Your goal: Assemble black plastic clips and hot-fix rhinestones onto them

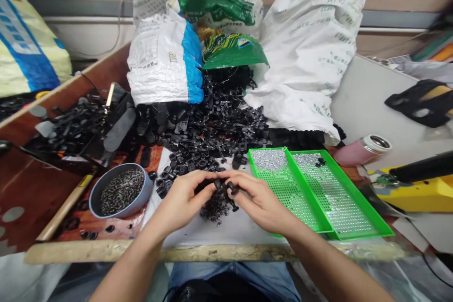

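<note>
My left hand [189, 198] and my right hand [260, 200] meet at the front middle of the bench, fingers curled toward each other. Between thumb and fingers my right hand pinches a small black plastic part [231, 188]. The left thumb and fingers are closed on another dark plastic piece [217, 184], partly hidden by the fingers. Beneath both hands lies a pile of tiny black parts [214, 210] on a white sheet [184, 231]. Just behind them spreads a heap of black ring-shaped and clip-like plastic parts [191, 163].
To the left stand a blue bowl [94, 200] of small metal pieces and a wooden-handled hammer [67, 203]. Green perforated trays [327, 224] with silvery bits lie right. A pink flask [357, 151] lies behind them. White sacks [304, 52] back the heap. A wooden edge [226, 251] runs in front.
</note>
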Available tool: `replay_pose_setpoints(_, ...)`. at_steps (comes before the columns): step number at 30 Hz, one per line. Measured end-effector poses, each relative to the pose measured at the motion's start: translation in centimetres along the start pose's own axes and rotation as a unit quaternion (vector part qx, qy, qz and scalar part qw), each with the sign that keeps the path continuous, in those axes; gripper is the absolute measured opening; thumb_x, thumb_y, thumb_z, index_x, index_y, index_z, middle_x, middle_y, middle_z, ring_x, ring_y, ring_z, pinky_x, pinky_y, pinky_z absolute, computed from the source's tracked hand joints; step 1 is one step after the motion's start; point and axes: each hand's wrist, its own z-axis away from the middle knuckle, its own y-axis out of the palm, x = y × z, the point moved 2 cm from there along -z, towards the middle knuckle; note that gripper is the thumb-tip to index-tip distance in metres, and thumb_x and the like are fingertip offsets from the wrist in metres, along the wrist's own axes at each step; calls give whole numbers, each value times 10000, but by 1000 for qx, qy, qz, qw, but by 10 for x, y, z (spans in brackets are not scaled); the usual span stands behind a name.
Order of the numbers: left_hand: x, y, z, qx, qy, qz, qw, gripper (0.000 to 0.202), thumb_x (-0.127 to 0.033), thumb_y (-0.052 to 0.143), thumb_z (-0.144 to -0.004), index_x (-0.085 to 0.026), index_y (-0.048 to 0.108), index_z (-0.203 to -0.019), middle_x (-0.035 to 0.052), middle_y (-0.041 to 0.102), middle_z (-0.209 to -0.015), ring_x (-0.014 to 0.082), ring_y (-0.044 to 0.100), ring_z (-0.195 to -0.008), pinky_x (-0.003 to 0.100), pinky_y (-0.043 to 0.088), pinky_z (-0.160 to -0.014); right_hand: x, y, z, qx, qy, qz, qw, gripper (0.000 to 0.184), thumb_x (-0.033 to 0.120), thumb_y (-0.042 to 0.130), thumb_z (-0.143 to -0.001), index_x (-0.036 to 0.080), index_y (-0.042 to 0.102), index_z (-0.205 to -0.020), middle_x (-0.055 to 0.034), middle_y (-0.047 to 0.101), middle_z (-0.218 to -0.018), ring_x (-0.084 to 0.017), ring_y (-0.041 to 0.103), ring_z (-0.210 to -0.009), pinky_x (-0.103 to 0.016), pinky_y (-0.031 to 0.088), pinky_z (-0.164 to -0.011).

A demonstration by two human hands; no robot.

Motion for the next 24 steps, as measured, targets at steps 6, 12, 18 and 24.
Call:
replay_pose_setpoints(6, 12, 33, 7, -36, -34, 334, 941, 505, -335, 820, -796, -225, 681, -1269, 48, 743, -970, 135, 653, -776, 245, 544, -749, -25, 6, 7, -6, 128, -197, 972, 195, 354, 552, -963, 240, 672, -1066, -54, 715, -1074, -218, 650, -1027, -409, 502, -959)
replay_pose_setpoints(12, 14, 49, 10, -52, -83, 391, 915, 519, -453, 760, -850, -258, 650, -1318, 57, 745, -1014, 180, 710, -890, 258, 566, -770, -10, -20, 10, -27, 140, -83, 986, 208, 396, 490, -993, 242, 631, -992, -47, 650, -1015, -208, 592, -981, -397, 485, -920)
replay_pose_setpoints(18, 6, 57, 16, -5, -133, 439, 889, 546, -489, 786, -814, -229, 672, -1279, 86, 756, -1064, 150, 733, -716, 241, 582, -665, -2, -24, 6, -43, 134, -137, 981, 223, 331, 606, -926, 233, 570, -1123, -41, 674, -979, -172, 652, -886, -338, 546, -791)
replay_pose_setpoints(24, 4, 58, 17, -12, -149, 444, 884, 543, -496, 796, -800, -238, 695, -1267, 102, 743, -1157, 166, 747, -726, 271, 611, -678, -10, -20, 6, -52, 144, -170, 974, 219, 317, 645, -907, 232, 567, -1093, -20, 660, -901, -152, 671, -827, -326, 584, -755)
